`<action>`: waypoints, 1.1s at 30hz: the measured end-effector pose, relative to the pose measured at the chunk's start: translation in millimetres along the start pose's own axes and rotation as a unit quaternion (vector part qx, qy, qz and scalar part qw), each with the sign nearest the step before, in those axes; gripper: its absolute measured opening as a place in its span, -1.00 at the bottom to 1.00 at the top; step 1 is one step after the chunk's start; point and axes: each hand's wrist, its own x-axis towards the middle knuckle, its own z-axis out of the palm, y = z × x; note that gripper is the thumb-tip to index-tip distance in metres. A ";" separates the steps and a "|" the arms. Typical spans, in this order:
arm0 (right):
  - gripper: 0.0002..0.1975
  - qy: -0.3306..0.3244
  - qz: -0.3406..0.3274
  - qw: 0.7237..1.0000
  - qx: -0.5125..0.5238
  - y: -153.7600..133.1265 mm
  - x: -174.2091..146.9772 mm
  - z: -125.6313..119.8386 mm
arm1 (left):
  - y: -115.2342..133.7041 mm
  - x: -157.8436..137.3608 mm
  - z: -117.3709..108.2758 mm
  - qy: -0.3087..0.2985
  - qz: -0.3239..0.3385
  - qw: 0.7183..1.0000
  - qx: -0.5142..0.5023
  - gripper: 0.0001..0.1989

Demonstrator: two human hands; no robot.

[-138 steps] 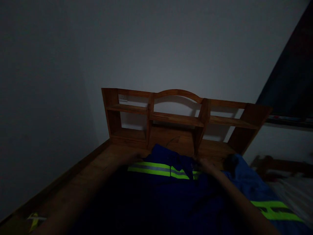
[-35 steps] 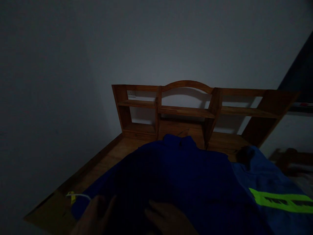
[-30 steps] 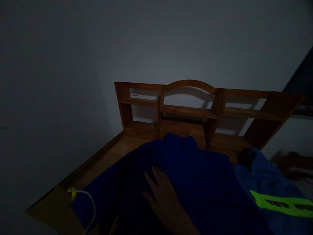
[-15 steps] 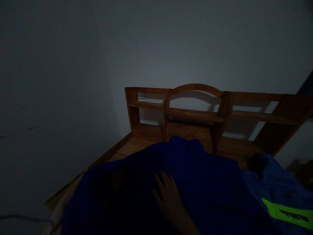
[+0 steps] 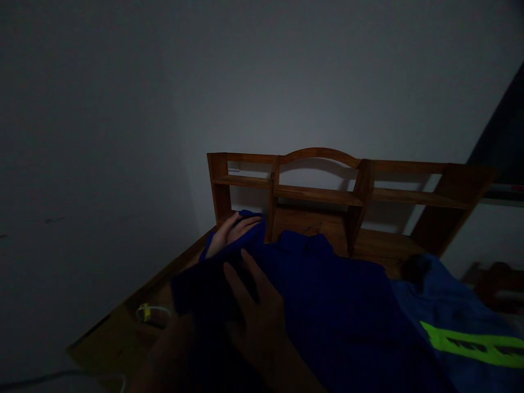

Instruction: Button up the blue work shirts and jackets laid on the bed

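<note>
We see the blue jacket [image 5: 331, 300] spread on the boards, in front of the shelf [image 5: 319, 194]. Its collar [image 5: 305, 240] points away from us, to the shelf; long axis runs from there back toward us, lower end out of frame. Left part is lifted and bunched around the left hand [image 5: 231, 233], fingers partly under cloth; we can't tell if it grips. Right hand [image 5: 262, 311] touches dark cloth, fingers stretched and parted. Second garment [image 5: 444, 292], green-banded, lies just beside, right.
</note>
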 end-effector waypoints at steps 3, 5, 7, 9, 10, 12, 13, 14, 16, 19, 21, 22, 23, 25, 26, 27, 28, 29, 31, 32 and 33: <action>-0.76 0.101 0.176 0.976 0.081 21.0 6.1 -17.4 | -17.0 4.3 7.7 0.015 0.017 1.000 0.016 -0.48; -0.80 0.184 0.330 0.905 0.196 39.8 10.4 -35.8 | -26.5 -5.7 5.5 0.046 0.031 0.997 0.056 -0.41; -0.82 0.232 0.451 0.777 0.373 58.6 14.6 -59.0 | -31.1 -24.4 0.7 0.055 0.064 0.985 0.153 -0.30; -0.92 0.251 0.498 0.633 0.536 72.8 17.1 -83.7 | -33.3 -46.4 -4.1 0.035 0.117 0.936 0.330 -0.12; -0.96 0.251 0.499 0.580 0.593 77.0 17.5 -95.2 | -35.1 -56.1 -6.5 0.023 0.136 0.893 0.428 -0.01; -0.94 0.243 0.490 0.523 0.654 77.9 17.2 -114.6 | -42.4 -68.0 -12.5 0.022 0.146 0.806 0.573 0.09; -0.93 0.242 0.480 0.517 0.666 74.6 17.0 -122.0 | -47.9 -69.3 -16.4 0.037 0.146 0.775 0.614 0.06; -0.92 0.238 0.468 0.519 0.674 69.0 17.3 -127.8 | -54.2 -67.5 -21.2 0.054 0.146 0.755 0.637 -0.03; -0.89 0.228 0.440 0.543 0.678 52.7 19.8 -135.6 | -66.7 -56.9 -32.5 0.076 0.152 0.745 0.645 -0.30; -0.78 0.193 0.394 0.609 0.660 24.3 28.3 -142.3 | -76.9 -34.7 -47.5 0.070 0.173 0.770 0.610 -0.58; -0.68 0.168 0.376 0.654 0.635 10.9 34.3 -146.8 | -75.6 -21.7 -51.5 0.067 0.187 0.790 0.580 -0.65; -0.64 0.163 0.368 0.671 0.622 7.8 36.5 -149.8 | -73.0 -16.0 -51.6 0.068 0.192 0.797 0.568 -0.68; -0.62 0.160 0.362 0.686 0.610 7.5 37.6 -153.4 | -69.5 -10.5 -50.5 0.069 0.190 0.804 0.560 -0.71; -0.59 0.164 0.357 0.711 0.583 15.7 36.2 -162.9 | -61.7 2.3 -46.5 0.066 0.170 0.816 0.549 -0.73; -0.58 0.171 0.355 0.726 0.564 23.7 33.4 -168.8 | -58.3 10.6 -43.9 0.061 0.157 0.822 0.544 -0.72; -0.57 0.179 0.355 0.741 0.541 33.5 29.6 -175.3 | -55.7 20.4 -41.3 0.053 0.147 0.827 0.539 -0.70; -0.56 0.189 0.358 0.754 0.517 44.7 24.8 -182.3 | -54.4 31.9 -38.7 0.046 0.143 0.833 0.532 -0.68; -0.56 0.200 0.363 0.763 0.495 56.5 19.4 -189.7 | -54.5 45.0 -36.4 0.039 0.147 0.839 0.523 -0.66; -0.57 0.215 0.380 0.774 0.458 80.3 8.5 -204.8 | -59.7 73.3 -33.2 0.013 0.151 0.850 0.505 -0.61; -0.57 0.216 0.389 0.777 0.445 91.6 3.4 -212.1 | -65.0 87.2 -32.9 -0.007 0.136 0.855 0.501 -0.57; -0.57 0.213 0.399 0.779 0.434 102.4 -1.7 -218.7 | -72.0 99.8 -33.8 -0.026 0.107 0.857 0.504 -0.54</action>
